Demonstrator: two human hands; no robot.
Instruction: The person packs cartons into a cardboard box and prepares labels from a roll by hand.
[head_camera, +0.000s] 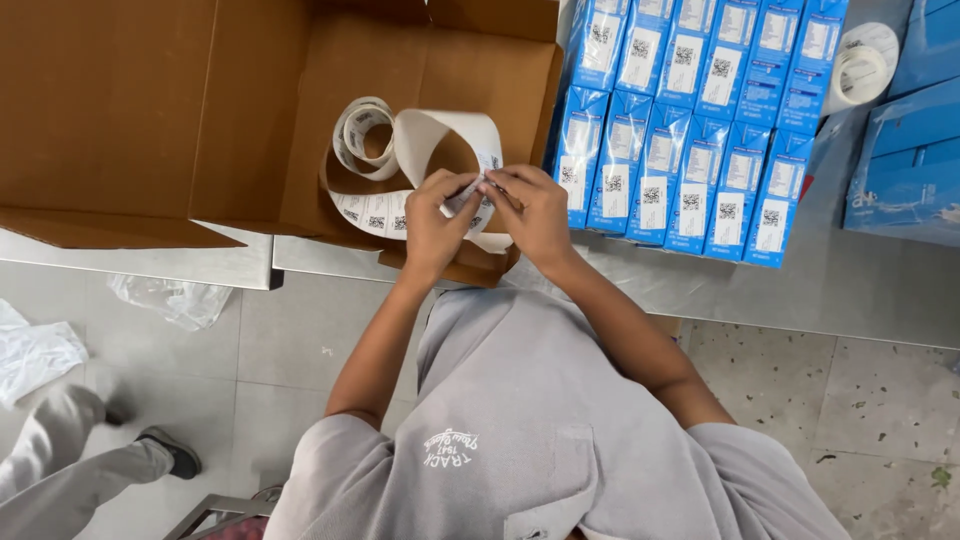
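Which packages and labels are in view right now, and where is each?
Label roll: white strip, curling inside the open brown carton.
Label: small, white, pinched between left hand and right hand.
Blue boxes: two rows, white labels, right of carton.
Tape roll: white, top right.

Grey short-sleeved shirt, white chest print

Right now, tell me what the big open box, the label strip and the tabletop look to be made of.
Open box: brown corrugated cardboard, matte, with creased flaps. Label strip, pinched by the left hand and right hand: thin paper, probably glossy backing, since it curls in loops. Tabletop: likely brushed metal, grey with a dull sheen.
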